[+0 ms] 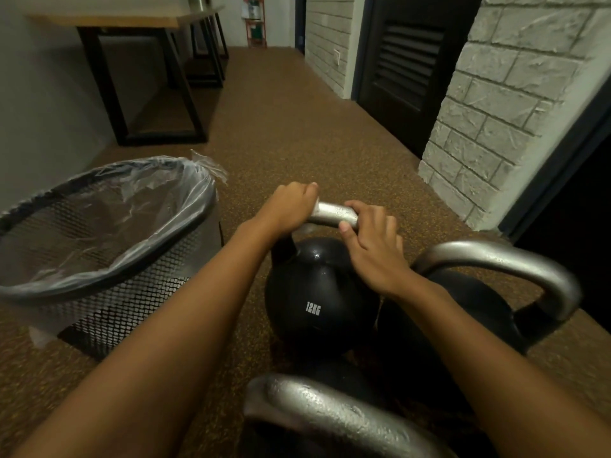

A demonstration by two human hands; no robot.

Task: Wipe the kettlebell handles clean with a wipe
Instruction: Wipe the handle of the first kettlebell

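1. We see the left hand (287, 206) curled over the left end of the silver metal handle (334, 215) of a round black kettlebell marked 12KG (314, 292), fingers wrapped round the bar
2. A thin white wipe (314, 209) is pinched between that hand and the bar; only small edges of it show, beside the fingers and under the palm
3. The right hand (373, 241) clamps the right end of the same handle, its thumb lying along the near side of the bar and its fingers closed over the top
4. The two hands are apart, with a short bare stretch of wet-looking metal between them
5. The 12KG kettlebell stands upright on the brown speckled floor (291, 127), straight ahead of us
6. Just beside it to the right sits a second black kettlebell (463, 312) with a thick silver loop handle; we cannot tell if the two bodies touch
7. A third kettlebell's rough silver handle (330, 413) shows at the bottom edge, nearest to us
8. To the left stands a black wire-mesh bin (132, 292) lined with a clear plastic bag (158, 200)
9. Farther off we see a wooden-topped table on black legs (115, 21) at the left, and a white brick wall (496, 94) and a dark louvred door (406, 71) at the right
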